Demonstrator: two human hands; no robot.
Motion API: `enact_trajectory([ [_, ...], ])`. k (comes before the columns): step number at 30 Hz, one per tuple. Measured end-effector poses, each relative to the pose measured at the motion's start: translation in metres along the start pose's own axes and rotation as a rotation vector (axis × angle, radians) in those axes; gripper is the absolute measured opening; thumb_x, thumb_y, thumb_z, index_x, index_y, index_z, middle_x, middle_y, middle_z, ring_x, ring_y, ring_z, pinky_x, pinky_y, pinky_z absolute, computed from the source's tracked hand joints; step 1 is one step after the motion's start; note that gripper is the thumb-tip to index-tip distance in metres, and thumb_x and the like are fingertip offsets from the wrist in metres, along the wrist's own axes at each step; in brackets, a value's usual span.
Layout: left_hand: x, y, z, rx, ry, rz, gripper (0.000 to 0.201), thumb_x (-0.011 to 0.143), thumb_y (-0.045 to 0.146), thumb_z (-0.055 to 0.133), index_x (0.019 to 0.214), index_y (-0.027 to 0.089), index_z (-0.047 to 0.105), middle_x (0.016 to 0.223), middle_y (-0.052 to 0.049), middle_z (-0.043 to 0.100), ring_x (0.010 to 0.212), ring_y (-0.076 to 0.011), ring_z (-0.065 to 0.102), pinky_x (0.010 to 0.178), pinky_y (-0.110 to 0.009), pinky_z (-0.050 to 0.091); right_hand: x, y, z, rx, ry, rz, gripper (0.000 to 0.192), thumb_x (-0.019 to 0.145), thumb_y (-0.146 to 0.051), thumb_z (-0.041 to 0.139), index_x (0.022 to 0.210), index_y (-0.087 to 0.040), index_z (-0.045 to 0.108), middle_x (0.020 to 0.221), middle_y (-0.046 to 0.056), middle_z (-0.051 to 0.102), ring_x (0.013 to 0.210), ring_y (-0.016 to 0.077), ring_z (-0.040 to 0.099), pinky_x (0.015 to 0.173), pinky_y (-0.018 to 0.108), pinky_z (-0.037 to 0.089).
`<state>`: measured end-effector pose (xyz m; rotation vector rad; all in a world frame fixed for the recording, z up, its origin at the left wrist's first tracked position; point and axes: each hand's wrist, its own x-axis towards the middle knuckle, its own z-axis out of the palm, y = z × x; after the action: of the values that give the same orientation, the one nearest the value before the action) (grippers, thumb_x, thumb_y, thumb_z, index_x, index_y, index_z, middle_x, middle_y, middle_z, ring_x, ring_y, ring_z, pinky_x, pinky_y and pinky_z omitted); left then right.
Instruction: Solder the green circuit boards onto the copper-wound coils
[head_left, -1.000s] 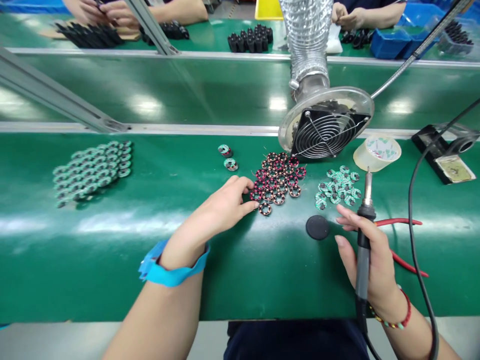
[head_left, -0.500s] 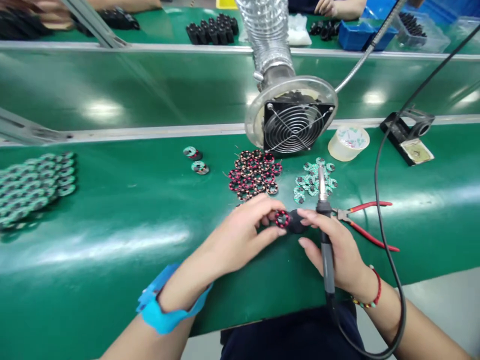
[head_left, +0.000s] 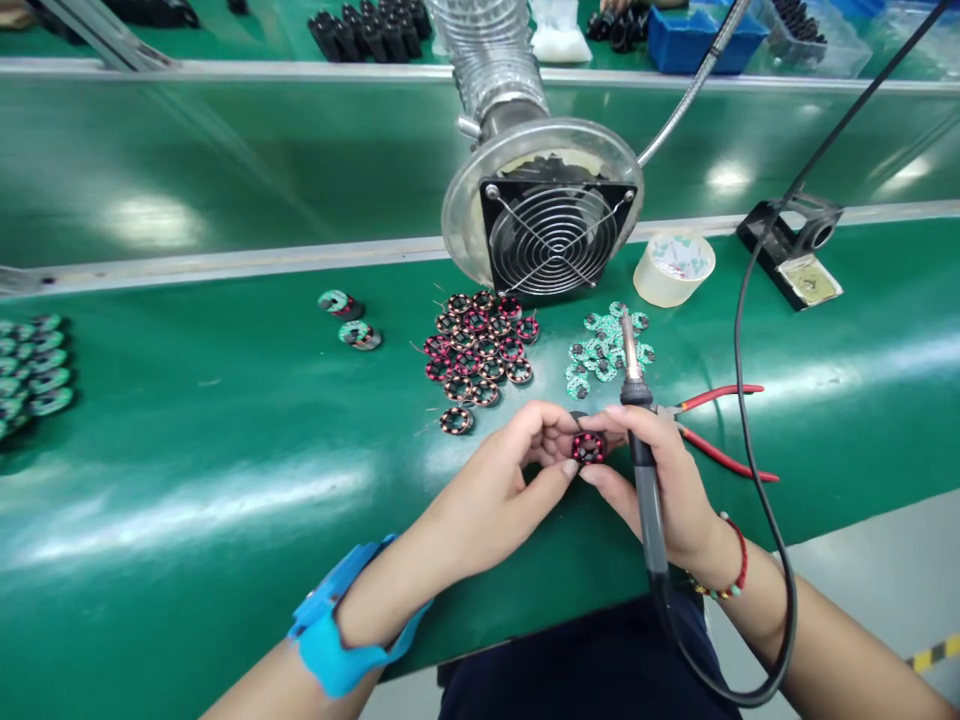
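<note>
Coil ring: a small red-and-copper wound ring (head_left: 587,446) is pinched between the fingertips of both hands, just above the green bench mat (head_left: 225,480), on the near side of the extraction fan (head_left: 553,236).
Left hand: the left hand (head_left: 499,480) has thumb and fingers closed on the ring's left edge; a blue wrist strap (head_left: 337,630) sits on that forearm.
Right hand: the right hand (head_left: 664,480) is wrapped round the handle of a soldering iron (head_left: 639,440) with the tip pointing away toward the fan, while its fingertips steady the ring's right edge.
Dark pad: a black disc shows only as a sliver behind the ring; mostly hidden.
Unworked coils: a cluster of similar rings (head_left: 480,345) lies just in front of the fan, one stray ring (head_left: 456,421) nearer the hands.
Small boards: a heap of green round boards (head_left: 604,345) lies in front of the fan, to its right.
Pliers: red-handled pliers (head_left: 712,430) lie right of the iron.
Finished-looking pieces: two assembled pieces (head_left: 349,320) sit left of the fan; a larger batch (head_left: 30,370) lies at the far left edge.
Progress: judging by the piles, one ring is in hand and not yet soldered; many coils remain.
Also: tape roll (head_left: 673,268) and iron stand (head_left: 795,260) right of the fan.
</note>
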<state>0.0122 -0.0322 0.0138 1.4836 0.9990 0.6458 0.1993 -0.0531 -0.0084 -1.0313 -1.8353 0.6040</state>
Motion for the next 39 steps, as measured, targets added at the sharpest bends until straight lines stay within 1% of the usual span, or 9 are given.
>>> enact_trajectory([
  [5,0.0005,-0.0007,0.0024,-0.108,0.014,-0.042,0.008,0.093,0.026,0.056,0.100,0.022,0.054,0.090,0.001,0.058,0.084,-0.0136,0.058,0.077,-0.028,0.051,-0.0001,-0.0006,-0.0008,-0.004,-0.002,-0.023,0.050,0.093,-0.020,0.063,0.139,-0.025,0.042,0.118,0.010,0.071,0.106,0.0186,0.072,0.091,0.035,0.062],
  [10,0.0001,-0.0009,0.0021,-0.126,0.047,-0.104,0.010,0.098,0.028,0.048,0.095,0.021,0.055,0.078,0.002,0.061,0.074,-0.0119,0.061,0.070,-0.026,0.050,-0.0011,-0.0006,0.0002,0.010,-0.011,-0.020,0.051,0.093,-0.021,0.063,0.139,-0.025,0.042,0.119,0.011,0.071,0.109,0.0194,0.070,0.093,0.037,0.061],
  [16,0.0020,-0.0021,0.0012,-0.018,0.107,-0.056,0.014,0.096,0.025,0.050,0.085,0.020,0.057,0.073,0.004,0.062,0.068,-0.0104,0.060,0.064,-0.022,0.048,-0.0019,-0.0004,0.0008,-0.053,-0.054,-0.028,0.050,0.091,-0.024,0.065,0.137,-0.022,0.044,0.117,0.012,0.070,0.103,0.0209,0.071,0.087,0.036,0.062],
  [21,0.0028,-0.0003,0.0009,-0.030,0.122,-0.039,0.015,0.091,0.019,0.050,0.078,0.019,0.058,0.069,0.004,0.060,0.065,-0.0096,0.060,0.062,-0.021,0.048,-0.0024,-0.0003,0.0005,0.010,-0.052,-0.036,0.056,0.090,-0.020,0.066,0.140,-0.023,0.041,0.118,0.011,0.070,0.107,0.0193,0.070,0.095,0.034,0.059],
  [26,0.0060,0.0026,-0.0045,-0.208,0.274,-0.138,0.012,0.090,0.026,0.053,0.082,0.018,0.056,0.074,0.003,0.062,0.063,-0.0100,0.062,0.061,-0.023,0.051,-0.0030,0.0001,0.0005,0.052,-0.072,-0.001,0.060,0.090,-0.019,0.066,0.142,-0.023,0.037,0.117,0.012,0.071,0.106,0.0202,0.071,0.096,0.036,0.058],
  [28,0.0066,0.0027,-0.0063,-0.228,0.231,-0.162,0.014,0.089,0.032,0.055,0.088,0.018,0.055,0.075,0.003,0.060,0.063,-0.0110,0.061,0.060,-0.025,0.051,-0.0028,0.0008,0.0008,0.029,-0.068,-0.003,0.059,0.090,-0.021,0.066,0.142,-0.022,0.037,0.117,0.012,0.072,0.107,0.0207,0.071,0.096,0.036,0.058],
  [32,0.0055,0.0013,-0.0060,-0.080,-0.021,-0.175,0.020,0.085,0.037,0.059,0.082,0.018,0.054,0.068,0.005,0.051,0.061,-0.0105,0.048,0.055,-0.024,0.041,-0.0022,0.0019,0.0008,-0.016,-0.095,-0.024,0.054,0.092,-0.023,0.064,0.140,-0.023,0.039,0.116,0.012,0.072,0.107,0.0204,0.071,0.094,0.035,0.059],
  [35,0.0053,0.0005,-0.0046,0.002,-0.027,-0.180,0.022,0.088,0.036,0.053,0.075,0.018,0.051,0.066,0.005,0.048,0.061,-0.0103,0.044,0.055,-0.023,0.036,-0.0016,0.0022,0.0006,-0.020,-0.119,-0.026,0.054,0.093,-0.026,0.063,0.141,-0.025,0.038,0.117,0.011,0.071,0.106,0.0210,0.071,0.091,0.036,0.060],
  [39,0.0068,0.0014,-0.0029,-0.073,-0.017,-0.196,0.022,0.086,0.035,0.051,0.072,0.018,0.052,0.063,0.005,0.049,0.058,-0.0101,0.047,0.056,-0.024,0.038,-0.0014,0.0032,0.0026,-0.074,-0.148,-0.019,0.052,0.093,-0.027,0.061,0.139,-0.024,0.039,0.117,0.012,0.070,0.103,0.0237,0.071,0.085,0.039,0.062],
])
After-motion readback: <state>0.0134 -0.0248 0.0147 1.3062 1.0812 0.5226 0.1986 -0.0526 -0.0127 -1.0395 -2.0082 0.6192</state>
